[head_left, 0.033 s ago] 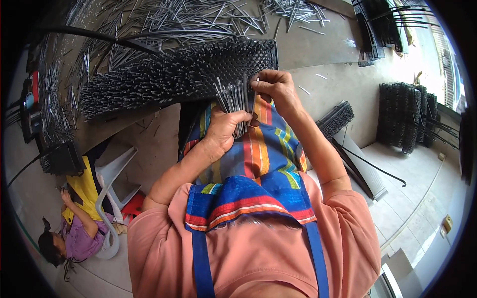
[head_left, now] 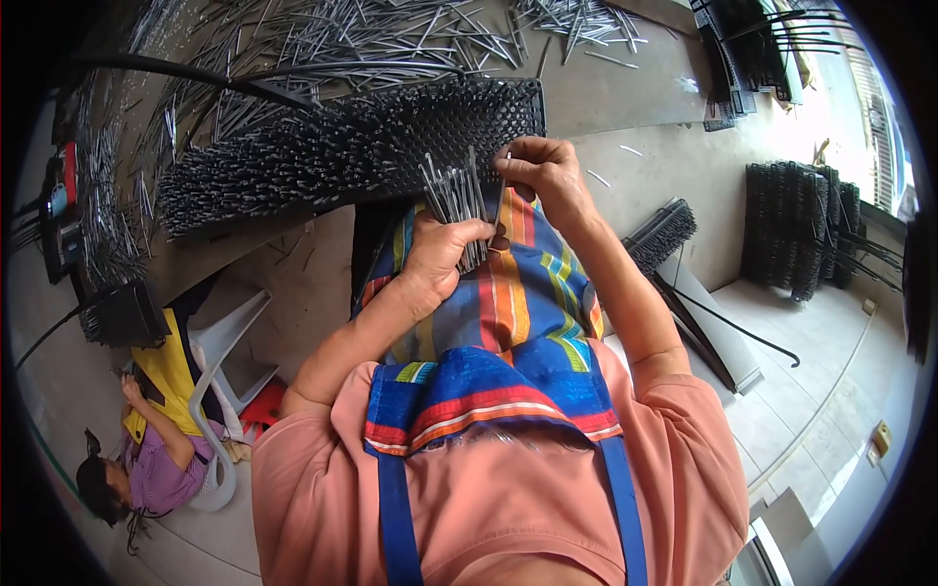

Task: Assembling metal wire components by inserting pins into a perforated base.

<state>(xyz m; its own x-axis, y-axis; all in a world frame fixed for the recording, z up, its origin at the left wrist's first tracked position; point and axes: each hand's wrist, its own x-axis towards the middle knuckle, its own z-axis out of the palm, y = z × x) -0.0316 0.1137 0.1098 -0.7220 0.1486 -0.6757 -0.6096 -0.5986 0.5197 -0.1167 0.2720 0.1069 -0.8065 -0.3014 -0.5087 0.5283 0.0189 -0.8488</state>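
Note:
My left hand is closed around a bundle of thin, dark, shiny rods, held upright above my striped apron. Just right of the bundle's tops, the thumb and fingers of my right hand pinch together on a single thin rod, mostly hidden by the fingers. Right behind both hands lies a long black perforated panel. Rods like these stand densely in its holes over the left and middle. At the panel's right end, the holes show bare.
Loose rods lie heaped on the table behind the panel. A black bent bar crosses above it. Rod-filled black panels stand at the right, and another leans nearer. At lower left, a person sits in a white chair.
Almost nothing differs. The rod bundle and my right fingers have shifted very slightly.

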